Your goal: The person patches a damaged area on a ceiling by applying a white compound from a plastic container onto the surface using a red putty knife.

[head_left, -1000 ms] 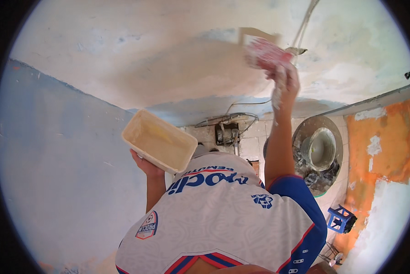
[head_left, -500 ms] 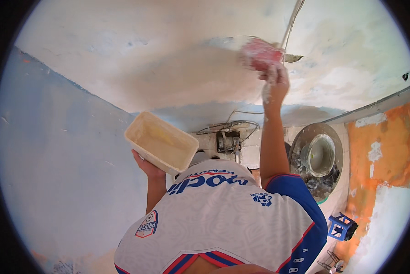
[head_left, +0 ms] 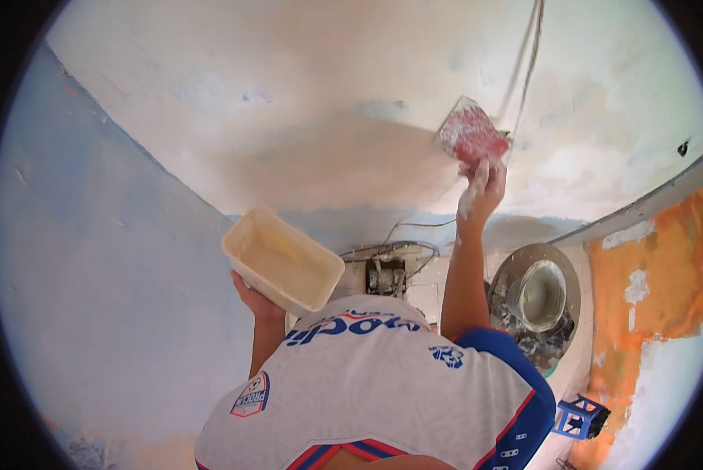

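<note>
- Head view: one cream rectangular plastic tub [head_left: 320, 276]; left hand [head_left: 256, 298] cupped beneath, fingers mostly hidden.
- Above-right of tub: one white-smeared red flat spreader [head_left: 471, 133], right hand [head_left: 485, 188] pinching its base.
- Below tub: white jersey [head_left: 351, 380], blue lettering partly hidden, two emblems.
- Right of tub: one round pale bucket [head_left: 556, 301].

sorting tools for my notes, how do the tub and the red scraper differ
The tub is cream and deep-walled; the scraper is flat and reddish with white smears. The tub is in the left hand, its open top facing the camera; the scraper is in the right hand, against the backdrop of the pale wall. Both are hand-held.
</note>
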`<state>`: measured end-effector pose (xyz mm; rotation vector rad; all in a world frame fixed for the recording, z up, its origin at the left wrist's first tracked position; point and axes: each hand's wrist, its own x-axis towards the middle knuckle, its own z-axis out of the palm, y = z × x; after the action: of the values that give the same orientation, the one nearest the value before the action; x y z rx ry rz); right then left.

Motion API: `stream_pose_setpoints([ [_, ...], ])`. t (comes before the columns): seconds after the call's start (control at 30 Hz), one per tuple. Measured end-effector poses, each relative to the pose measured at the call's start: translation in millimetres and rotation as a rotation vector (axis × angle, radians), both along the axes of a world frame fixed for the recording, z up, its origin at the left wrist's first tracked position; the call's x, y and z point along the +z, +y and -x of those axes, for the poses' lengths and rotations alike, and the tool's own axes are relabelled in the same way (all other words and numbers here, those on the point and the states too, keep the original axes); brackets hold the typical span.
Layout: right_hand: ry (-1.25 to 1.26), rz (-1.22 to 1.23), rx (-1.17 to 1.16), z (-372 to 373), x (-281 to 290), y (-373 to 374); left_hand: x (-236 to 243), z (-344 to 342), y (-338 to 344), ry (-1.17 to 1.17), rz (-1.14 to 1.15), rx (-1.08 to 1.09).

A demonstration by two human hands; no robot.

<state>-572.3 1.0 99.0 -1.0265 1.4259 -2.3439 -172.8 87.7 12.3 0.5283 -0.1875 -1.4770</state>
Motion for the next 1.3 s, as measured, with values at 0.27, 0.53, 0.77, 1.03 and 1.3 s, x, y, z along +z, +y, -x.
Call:
stream_pose_setpoints([
  [0.27, 0.096, -0.134, 0.064, -36.5, -5.4, -24.6, -8.8, -5.9, 1.5, -0.007, -0.061, -0.014],
  [0.53, 0.198, -0.037, 0.165, -44.7, -12.3, -15.1, -8.3, -2.1, -2.8, 0.031, 0.046, -0.074],
  [0.77, 0.031, 0.041, 0.212, -32.7, -3.3, -1.8, -10.6, -8.0, 4.5, -0.008, 0.030, -0.012],
  [1.03, 0.011, 0.063, 0.072, -8.8, -1.5, -7.7, -3.9, -6.3, 14.0, 0.007, 0.002, 0.035],
  [1.3, 0.236, -0.106, 0.083, -25.7, -12.4, -22.9, -13.8, -8.7, 16.0, 0.005, -0.098, 0.043],
])
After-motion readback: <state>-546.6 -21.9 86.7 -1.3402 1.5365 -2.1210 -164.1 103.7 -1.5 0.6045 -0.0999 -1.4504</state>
